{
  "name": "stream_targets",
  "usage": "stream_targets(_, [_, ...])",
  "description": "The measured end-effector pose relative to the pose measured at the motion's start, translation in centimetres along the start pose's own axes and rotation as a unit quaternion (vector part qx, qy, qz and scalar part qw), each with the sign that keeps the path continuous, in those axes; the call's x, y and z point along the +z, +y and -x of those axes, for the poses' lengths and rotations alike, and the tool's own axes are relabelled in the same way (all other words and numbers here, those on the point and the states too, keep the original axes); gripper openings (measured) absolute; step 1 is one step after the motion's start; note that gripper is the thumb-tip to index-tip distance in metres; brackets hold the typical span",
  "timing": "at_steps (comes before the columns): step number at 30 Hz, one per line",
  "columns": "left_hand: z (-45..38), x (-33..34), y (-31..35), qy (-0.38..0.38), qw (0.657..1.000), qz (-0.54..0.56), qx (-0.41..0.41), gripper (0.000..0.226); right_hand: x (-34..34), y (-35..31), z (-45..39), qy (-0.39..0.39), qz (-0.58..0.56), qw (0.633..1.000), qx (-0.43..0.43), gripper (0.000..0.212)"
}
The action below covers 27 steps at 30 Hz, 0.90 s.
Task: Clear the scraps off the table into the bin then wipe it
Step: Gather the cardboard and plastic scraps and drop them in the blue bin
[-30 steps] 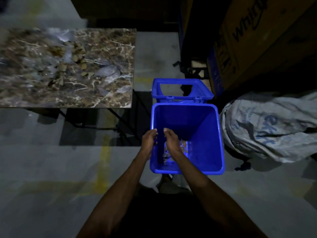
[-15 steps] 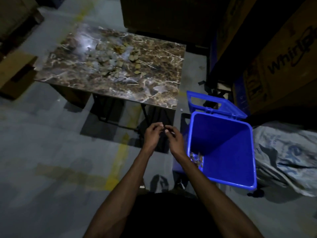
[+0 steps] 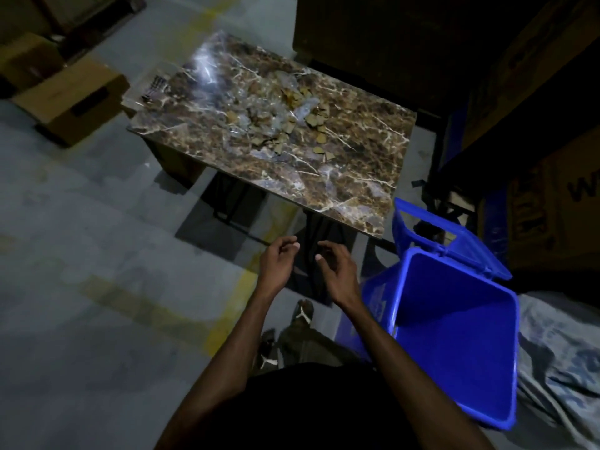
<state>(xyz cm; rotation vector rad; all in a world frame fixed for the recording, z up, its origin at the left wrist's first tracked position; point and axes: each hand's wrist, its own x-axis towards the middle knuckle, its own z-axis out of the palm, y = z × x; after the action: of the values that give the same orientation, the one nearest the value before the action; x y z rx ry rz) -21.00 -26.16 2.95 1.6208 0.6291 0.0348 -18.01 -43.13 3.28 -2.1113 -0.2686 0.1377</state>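
Both hands hang empty in front of the body, the left hand and the right hand side by side with fingers loosely curled and nothing between them, near the front edge of the table but not over it. The litter of small tan cardboard scraps and crumpled clear plastic film lies heaped around the middle of the glossy brown marble-patterned rectangular tabletop, a few flat chips strewn toward its right half; a small dark object sits at the far left corner, too dim to identify. By my reading, the clearing step is mid-course: plenty remains on the surface, and wiping cannot sensibly begin. The next move calls for reaching across the table, raking the light, flat pieces together and cupping them in both palms, since thin chips and slippery film will slide on so smooth a top and spill easily. Just right of the hands stands the deep blue plastic square bin, its hinged lid thrown back; its contents cannot be made out from this angle. Beyond it a pale printed woven sack slumps on the grey concrete floor, and a brown cardboard box rests left of the table.
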Motion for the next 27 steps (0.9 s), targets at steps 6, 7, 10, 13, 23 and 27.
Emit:
stream_targets(6, [-6.5, -2.1, 0.5, 0.022, 0.984, -0.155, 0.081, 0.030, 1.4, 1.4, -8.9, -0.055, 0.055, 0.996, -0.038, 0.026])
stream_targets(7, [-8.1, -2.3, 0.7, 0.017, 0.980, -0.174, 0.089, 0.031, 1.7, 1.7, -10.6, -0.062, 0.057, 0.995, -0.049, 0.026])
stream_targets(10, [-12.4, -2.6, 2.0, 0.003, 0.969, -0.229, 0.087, 0.035, 2.9, 2.6, -15.3, -0.070, 0.061, 0.995, -0.044, 0.028])
stream_targets(13, [-16.2, -2.5, 3.1, -0.019, 0.962, -0.253, 0.098, 0.034, 4.2, 3.7, -18.2, -0.074, 0.026, 0.997, -0.025, 0.026])
stream_targets(23, [-27.5, -3.1, 4.9, -0.036, 0.974, -0.225, 0.009, 0.030, 7.5, 5.6, -25.2, -0.093, 0.062, 0.993, 0.037, 0.039])
stream_targets(27, [-32.9, -4.0, 4.1, -0.087, 0.964, -0.251, -0.022, 0.031, 10.2, 5.6, -29.1, -0.107, 0.167, 0.978, 0.060, 0.043])
